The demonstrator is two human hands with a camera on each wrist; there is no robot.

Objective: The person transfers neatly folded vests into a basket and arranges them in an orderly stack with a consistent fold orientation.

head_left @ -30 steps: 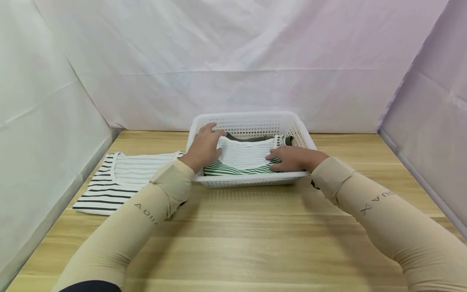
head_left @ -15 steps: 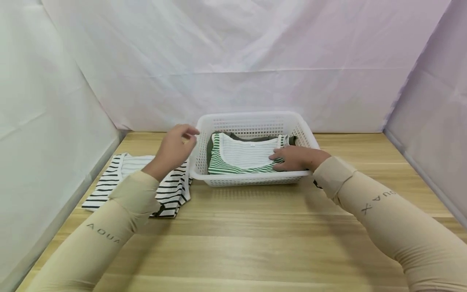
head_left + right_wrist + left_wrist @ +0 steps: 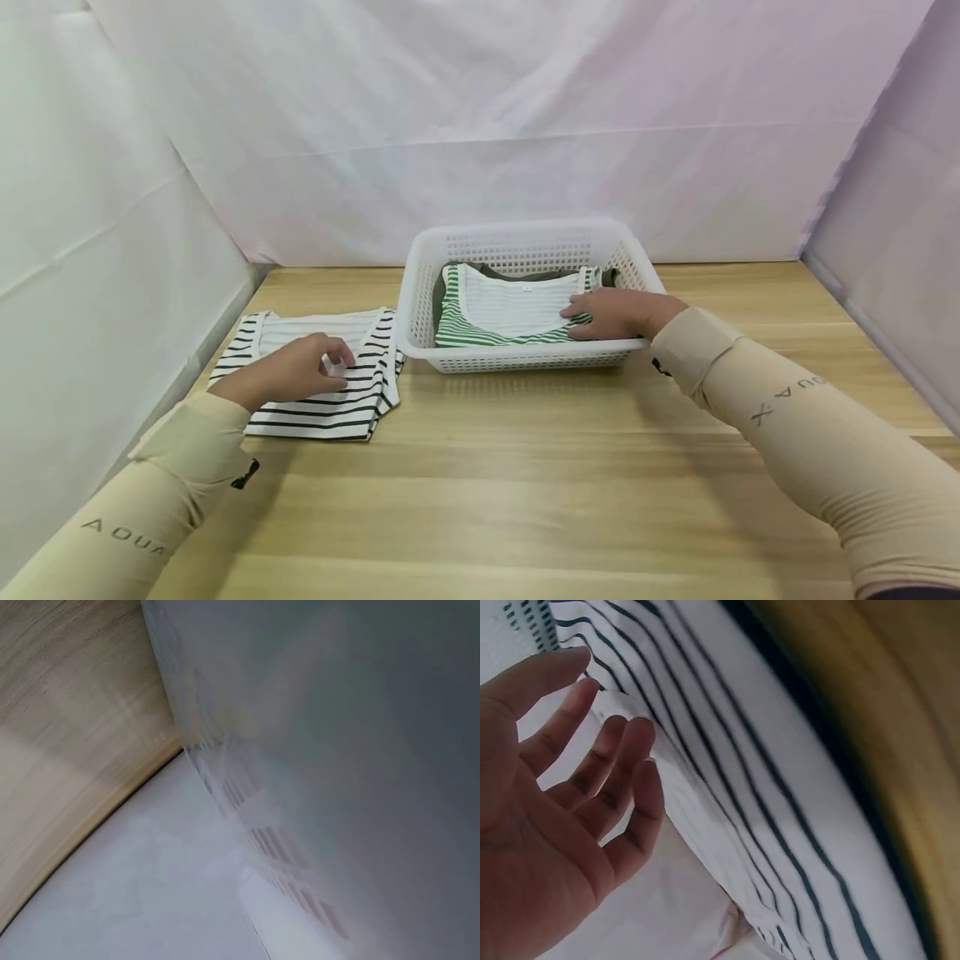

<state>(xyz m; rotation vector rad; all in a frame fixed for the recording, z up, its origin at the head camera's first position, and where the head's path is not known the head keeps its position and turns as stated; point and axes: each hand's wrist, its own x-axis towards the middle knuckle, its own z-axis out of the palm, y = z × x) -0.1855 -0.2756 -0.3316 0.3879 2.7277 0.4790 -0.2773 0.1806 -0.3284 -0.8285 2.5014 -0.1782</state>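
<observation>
Head view: The person's left hand (image 3: 300, 367) hangs over a folded black-and-white striped shirt (image 3: 360, 410); its fingers are loosely bent, with a visible gap between thumb and fingertips, and grip nothing. The shirt lies beneath and around these fingers, its front hem on the near side of them; whether the fingertips touch the cloth cannot be told. Just beyond the shirt, to the right of the left fingers, stands a white perforated basket (image 3: 517, 353). The right hand (image 3: 618, 312) reaches over the near right part of its rim, fingers extended and slightly spread, resting on a folded green-and-white striped shirt (image 3: 472, 335). Most of that shirt lies to the left of the right fingers, with its pale neck opening beside their tips; a dark garment (image 3: 438, 304) shows beneath it and along its far edge. The wooden table (image 3: 487, 475) extends on the near side of both sets of fingers, and a pale cloth backdrop (image 3: 480, 92) rises beyond them.

Left wrist view: The left fingers are curved and partly separated; black-and-white stripes run to their right, with blurred wood farther right and basket lattice beyond the uppermost digit.

Right wrist view: A blurred pale surface with rows of basket slots fills much of the frame; the right fingers cannot be made out, so their state cannot be told here
</observation>
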